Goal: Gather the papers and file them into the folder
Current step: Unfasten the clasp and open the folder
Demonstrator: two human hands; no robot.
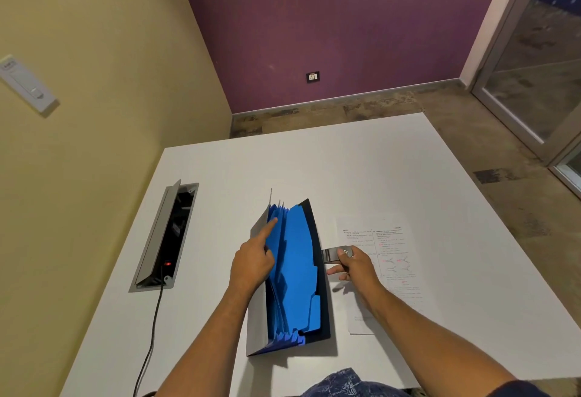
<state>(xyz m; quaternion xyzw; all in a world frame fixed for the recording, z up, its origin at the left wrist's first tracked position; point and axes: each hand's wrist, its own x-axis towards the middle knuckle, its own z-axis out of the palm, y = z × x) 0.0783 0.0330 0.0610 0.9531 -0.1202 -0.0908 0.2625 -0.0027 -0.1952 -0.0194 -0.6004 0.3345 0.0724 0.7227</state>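
Note:
An expanding folder (295, 274) with blue dividers and a dark cover stands open on the white table (408, 176) in front of me. My left hand (254, 261) rests on its left side, index finger pushed between the front dividers and spreading them. My right hand (353, 263) grips the folder's grey closure strap (330, 255) and holds it out to the right. Printed papers (382, 258) lie flat on the table just right of the folder, partly under my right hand and forearm.
A recessed socket box (168, 238) with its grey lid raised sits in the table at the left, a red light on inside. A black cable (151, 333) runs from it to the near edge. A yellow wall borders the table's left side.

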